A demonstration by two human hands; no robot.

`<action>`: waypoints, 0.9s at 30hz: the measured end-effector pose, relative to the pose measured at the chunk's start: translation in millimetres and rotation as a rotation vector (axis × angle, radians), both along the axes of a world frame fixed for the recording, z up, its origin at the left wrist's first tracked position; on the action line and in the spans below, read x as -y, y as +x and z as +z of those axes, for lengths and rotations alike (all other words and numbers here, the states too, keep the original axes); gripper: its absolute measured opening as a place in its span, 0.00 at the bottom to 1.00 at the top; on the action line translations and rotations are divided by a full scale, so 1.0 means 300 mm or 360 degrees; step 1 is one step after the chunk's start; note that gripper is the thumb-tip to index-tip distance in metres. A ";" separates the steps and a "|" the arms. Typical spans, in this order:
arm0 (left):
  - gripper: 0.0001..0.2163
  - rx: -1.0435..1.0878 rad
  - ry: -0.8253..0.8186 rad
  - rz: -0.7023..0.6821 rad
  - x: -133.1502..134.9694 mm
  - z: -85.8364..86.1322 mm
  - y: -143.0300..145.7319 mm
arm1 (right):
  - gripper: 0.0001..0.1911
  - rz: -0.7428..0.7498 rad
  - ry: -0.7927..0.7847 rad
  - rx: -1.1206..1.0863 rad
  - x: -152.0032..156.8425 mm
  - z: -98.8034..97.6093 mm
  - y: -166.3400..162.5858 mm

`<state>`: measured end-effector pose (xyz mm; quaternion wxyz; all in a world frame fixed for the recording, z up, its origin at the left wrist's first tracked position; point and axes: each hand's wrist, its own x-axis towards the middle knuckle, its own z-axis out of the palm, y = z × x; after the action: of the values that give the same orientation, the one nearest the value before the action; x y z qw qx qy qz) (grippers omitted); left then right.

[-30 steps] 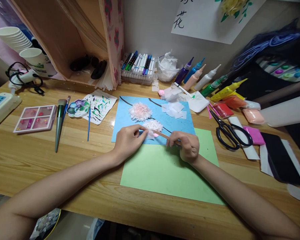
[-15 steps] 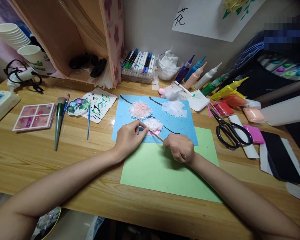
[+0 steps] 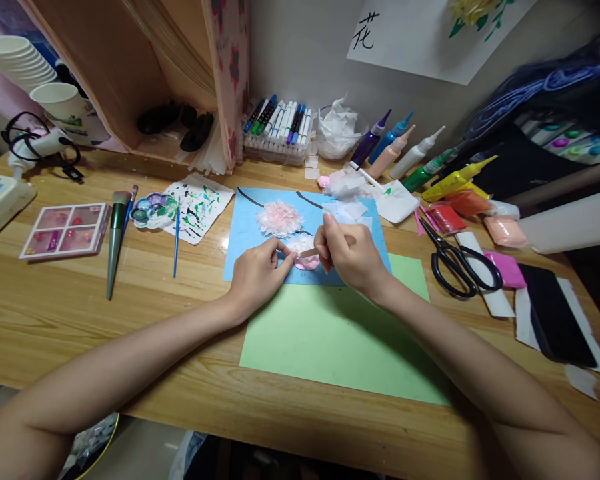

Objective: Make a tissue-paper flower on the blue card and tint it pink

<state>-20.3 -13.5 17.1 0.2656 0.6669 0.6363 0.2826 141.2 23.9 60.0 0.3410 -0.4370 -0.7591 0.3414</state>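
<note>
A blue paper sheet (image 3: pixel 355 257) lies on the wooden desk with a pink tissue flower (image 3: pixel 279 219) glued near its top. Below it sits a smaller white and pink tissue flower (image 3: pixel 301 248). My left hand (image 3: pixel 255 272) rests on the blue sheet's lower edge, its fingers pinched against the smaller flower's left side. My right hand (image 3: pixel 349 255) is closed around a thin wooden stick (image 3: pixel 307 253) whose tip presses into that flower. A green paper sheet (image 3: pixel 330 337) lies under my wrists.
Black scissors (image 3: pixel 455 263) lie to the right beside clay pieces and paint bottles (image 3: pixel 420 175). A marker box (image 3: pixel 277 133) and a bowl of tissue (image 3: pixel 337 132) stand at the back. Brushes (image 3: pixel 114 240), a palette (image 3: pixel 153 210) and a pink tray (image 3: pixel 65 230) lie left.
My right hand has moved up and left from the green sheet onto the blue sheet, bringing the stick in over the smaller flower. My left hand has stayed in place.
</note>
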 end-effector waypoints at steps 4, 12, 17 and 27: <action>0.10 -0.0022 0.0006 -0.0017 0.002 -0.001 -0.001 | 0.31 -0.0114 -0.0287 -0.0103 -0.046 0.034 -0.045; 0.10 -0.0050 -0.0008 -0.0013 0.001 0.000 0.000 | 0.32 0.0057 0.0063 -0.0013 0.026 0.014 0.035; 0.11 -0.0055 0.0002 -0.0010 0.000 0.001 0.000 | 0.31 0.0095 0.0143 -0.0021 0.042 -0.015 0.054; 0.11 -0.0053 -0.0014 -0.0004 -0.002 -0.001 0.001 | 0.32 0.0041 0.0130 0.0034 0.011 0.002 0.000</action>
<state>-20.2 -13.0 16.8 0.2583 0.6711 0.6411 0.2682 141.3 20.7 60.7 0.3461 -0.4166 -0.7814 0.3099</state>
